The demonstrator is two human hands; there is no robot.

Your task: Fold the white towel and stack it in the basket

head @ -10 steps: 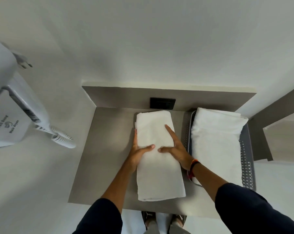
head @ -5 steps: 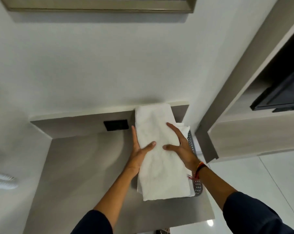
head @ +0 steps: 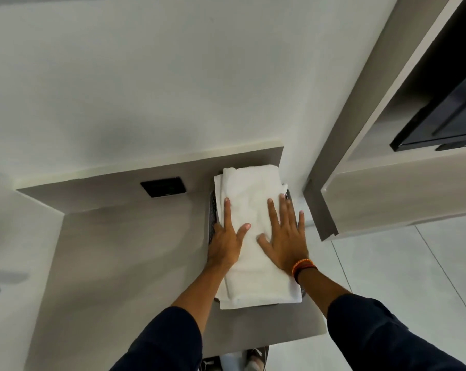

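The folded white towel [head: 253,204] lies lengthwise on top of another white towel in the grey perforated basket [head: 212,210] at the right end of the counter. My left hand [head: 228,236] rests flat on the towel's left edge, fingers spread, partly over the basket's rim. My right hand [head: 284,234], with an orange and black wristband, presses flat on the towel's right half. Most of the basket is hidden under the towels.
The grey counter [head: 124,258] stretches left of the basket, with a raised back ledge and a black socket plate [head: 163,186]. A cabinet [head: 387,194] with a dark screen stands at the right. White floor tiles lie beyond the counter's right edge.
Both hands carried the folded towel from the middle of the counter rightward and set it down on the towel in the basket. My hands now lie flat on it.
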